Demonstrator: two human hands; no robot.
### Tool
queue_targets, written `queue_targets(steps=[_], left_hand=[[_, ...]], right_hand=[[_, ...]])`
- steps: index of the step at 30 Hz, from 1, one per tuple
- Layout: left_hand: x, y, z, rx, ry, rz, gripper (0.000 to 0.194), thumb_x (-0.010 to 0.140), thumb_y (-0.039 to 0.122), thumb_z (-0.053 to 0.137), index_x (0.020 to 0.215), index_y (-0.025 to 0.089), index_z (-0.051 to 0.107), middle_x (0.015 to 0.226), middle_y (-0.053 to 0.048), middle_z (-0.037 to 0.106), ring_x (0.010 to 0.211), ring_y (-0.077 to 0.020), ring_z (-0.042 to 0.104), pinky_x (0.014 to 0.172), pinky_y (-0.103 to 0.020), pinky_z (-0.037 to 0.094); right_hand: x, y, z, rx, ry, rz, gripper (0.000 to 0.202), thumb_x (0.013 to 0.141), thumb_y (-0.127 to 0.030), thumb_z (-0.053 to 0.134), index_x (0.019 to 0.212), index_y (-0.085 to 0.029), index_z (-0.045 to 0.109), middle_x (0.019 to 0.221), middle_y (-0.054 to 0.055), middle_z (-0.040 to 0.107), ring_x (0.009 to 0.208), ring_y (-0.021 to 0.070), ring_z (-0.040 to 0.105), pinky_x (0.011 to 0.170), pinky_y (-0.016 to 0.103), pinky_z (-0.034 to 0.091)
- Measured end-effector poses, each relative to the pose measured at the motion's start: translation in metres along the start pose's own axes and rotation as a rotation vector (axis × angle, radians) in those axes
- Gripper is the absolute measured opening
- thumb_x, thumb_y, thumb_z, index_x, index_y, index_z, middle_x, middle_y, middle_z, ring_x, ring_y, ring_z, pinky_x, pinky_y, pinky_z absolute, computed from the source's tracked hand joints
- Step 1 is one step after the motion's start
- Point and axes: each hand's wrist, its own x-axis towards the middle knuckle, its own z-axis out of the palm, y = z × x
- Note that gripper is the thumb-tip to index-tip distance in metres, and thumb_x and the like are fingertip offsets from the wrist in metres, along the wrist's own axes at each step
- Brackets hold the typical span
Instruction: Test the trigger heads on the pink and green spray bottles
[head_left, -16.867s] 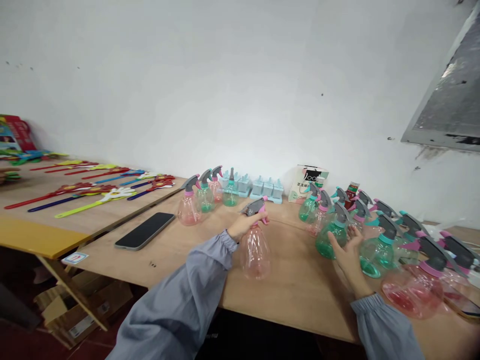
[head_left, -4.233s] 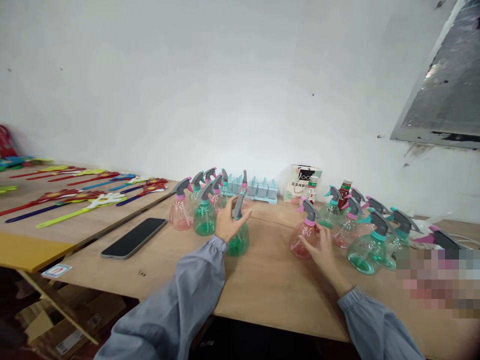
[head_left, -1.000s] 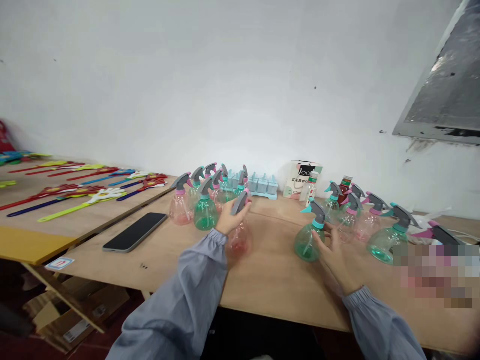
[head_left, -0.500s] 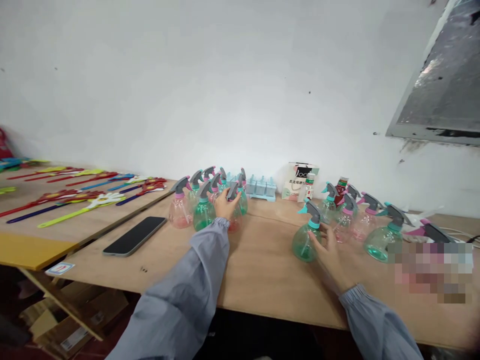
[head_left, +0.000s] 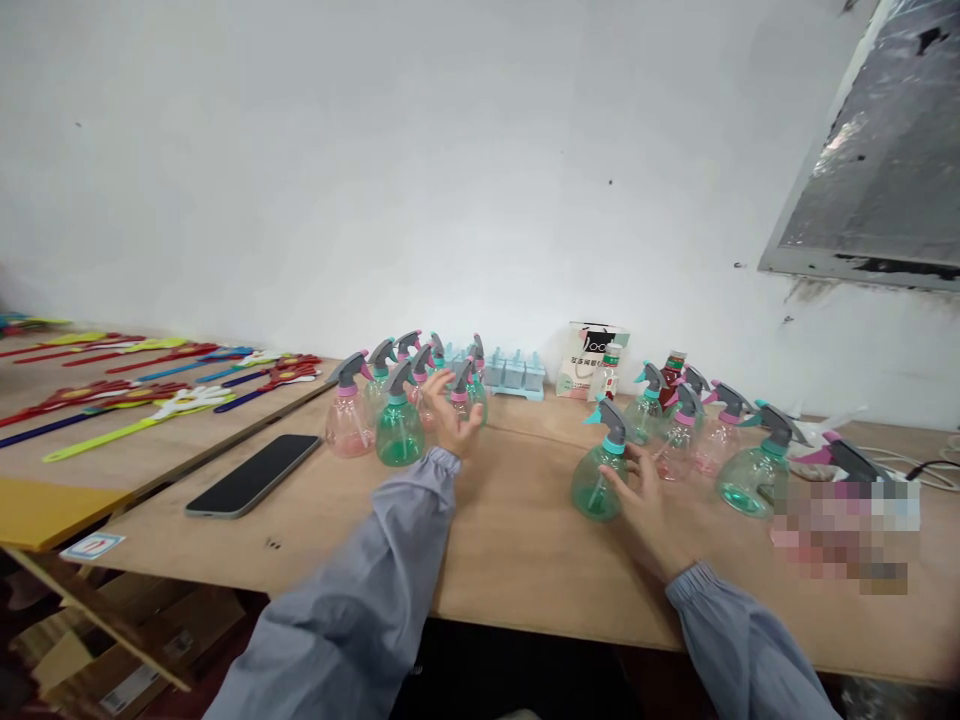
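Several spray bottles with grey trigger heads stand in a cluster left of centre, among them a green spray bottle (head_left: 399, 435) and a pink spray bottle (head_left: 349, 425). My left hand (head_left: 455, 422) is open, its fingers spread, just in front of another pink-collared spray bottle (head_left: 461, 380) that it partly hides. On the right, my right hand (head_left: 643, 492) has its thumb and fingers around the right side of a green spray bottle (head_left: 596, 485) with a turquoise collar. That bottle stands upright on the table, its nozzle pointing left.
More spray bottles (head_left: 757, 475) stand at the right. A phone (head_left: 255, 475) lies on the left of the wooden table (head_left: 517, 560). Light blue popsicle molds (head_left: 514, 375) and a printed paper bag (head_left: 581, 370) are by the wall. Colourful hand-shaped clappers (head_left: 187, 405) cover the left table.
My left hand has let go of the pink-collared spray bottle's head and opened, drawing back slightly. My right hand stays on the green spray bottle. The whole view has shifted a little.
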Motion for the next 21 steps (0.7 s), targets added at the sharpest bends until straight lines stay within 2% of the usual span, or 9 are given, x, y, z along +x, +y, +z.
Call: queue_targets(steps=[1, 3, 6, 9, 12, 14, 16, 18, 21], left_hand=[[-0.004, 0.017, 0.001, -0.032, -0.070, 0.019, 0.052, 0.080, 0.056, 0.064, 0.115, 0.019, 0.056, 0.123, -0.015, 0.059, 0.122, -0.0325, 0.057, 0.104, -0.049, 0.045], [-0.016, 0.053, 0.007, -0.184, -0.390, -0.022, 0.043, 0.084, 0.049, 0.065, 0.115, 0.020, 0.059, 0.119, -0.013, 0.062, 0.118, -0.0299, 0.059, 0.107, -0.046, 0.043], [-0.038, 0.097, 0.021, -0.335, -0.679, -0.244, 0.079, 0.071, 0.051, 0.081, 0.137, 0.020, 0.049, 0.141, -0.018, 0.052, 0.134, -0.0360, 0.049, 0.116, -0.050, 0.034], [-0.054, 0.113, 0.035, -0.384, -0.710, -0.411, 0.102, 0.062, 0.043, 0.089, 0.148, 0.021, 0.037, 0.148, -0.018, 0.045, 0.144, -0.0381, 0.036, 0.122, -0.053, 0.023], [-0.056, 0.106, 0.042, -0.419, -0.629, -0.492, 0.088, 0.067, 0.034, 0.085, 0.143, 0.021, 0.041, 0.141, -0.016, 0.050, 0.139, -0.0333, 0.043, 0.120, -0.049, 0.028], [-0.051, 0.096, 0.041, -0.454, -0.615, -0.546, 0.069, 0.070, 0.028, 0.079, 0.133, 0.020, 0.051, 0.131, -0.013, 0.057, 0.127, -0.0289, 0.053, 0.112, -0.043, 0.039], [-0.043, 0.086, 0.037, -0.474, -0.638, -0.601, 0.053, 0.070, 0.021, 0.074, 0.121, 0.019, 0.059, 0.116, -0.009, 0.064, 0.113, -0.0245, 0.060, 0.102, -0.038, 0.045], [-0.033, 0.076, 0.029, -0.467, -0.655, -0.653, 0.045, 0.068, 0.017, 0.070, 0.112, 0.019, 0.065, 0.101, -0.005, 0.068, 0.101, -0.0215, 0.063, 0.095, -0.035, 0.048], [-0.021, 0.064, 0.016, -0.430, -0.632, -0.755, 0.038, 0.064, 0.016, 0.069, 0.102, 0.020, 0.069, 0.087, -0.002, 0.070, 0.093, -0.0208, 0.064, 0.088, -0.033, 0.050]], right_hand=[[-0.001, -0.002, 0.003, 0.000, -0.016, -0.018, 0.059, 0.077, -0.061, 0.073, 0.122, -0.024, 0.059, 0.124, 0.013, 0.064, 0.104, 0.0290, 0.064, 0.092, 0.052, 0.053], [-0.005, -0.008, 0.012, 0.004, -0.060, -0.069, 0.060, 0.078, -0.059, 0.073, 0.125, -0.024, 0.058, 0.125, 0.013, 0.064, 0.105, 0.0296, 0.065, 0.093, 0.052, 0.054], [-0.015, -0.019, 0.033, 0.012, -0.148, -0.170, 0.059, 0.081, -0.055, 0.071, 0.130, -0.025, 0.057, 0.125, 0.013, 0.064, 0.113, 0.0315, 0.063, 0.098, 0.053, 0.053], [-0.025, -0.032, 0.050, -0.009, -0.223, -0.245, 0.061, 0.083, -0.054, 0.069, 0.135, -0.025, 0.055, 0.125, 0.013, 0.064, 0.120, 0.0332, 0.061, 0.102, 0.054, 0.051], [-0.026, -0.045, 0.050, -0.064, -0.340, -0.303, 0.065, 0.081, -0.056, 0.072, 0.135, -0.025, 0.056, 0.128, 0.013, 0.063, 0.122, 0.0343, 0.060, 0.104, 0.054, 0.051], [-0.019, -0.049, 0.034, -0.109, -0.399, -0.343, 0.059, 0.082, -0.056, 0.071, 0.133, -0.029, 0.059, 0.130, 0.010, 0.064, 0.123, 0.0336, 0.060, 0.107, 0.053, 0.049], [-0.004, -0.044, 0.008, -0.168, -0.305, -0.337, 0.048, 0.088, -0.055, 0.064, 0.130, -0.032, 0.060, 0.128, 0.008, 0.065, 0.122, 0.0320, 0.060, 0.109, 0.054, 0.046], [0.017, -0.027, -0.023, -0.223, -0.010, -0.277, 0.045, 0.092, -0.055, 0.055, 0.128, -0.029, 0.059, 0.126, 0.011, 0.063, 0.122, 0.0321, 0.058, 0.108, 0.058, 0.043], [0.050, 0.010, -0.064, -0.295, 0.481, -0.196, 0.064, 0.087, -0.063, 0.057, 0.132, -0.018, 0.051, 0.133, 0.020, 0.054, 0.125, 0.0360, 0.052, 0.105, 0.061, 0.040]])
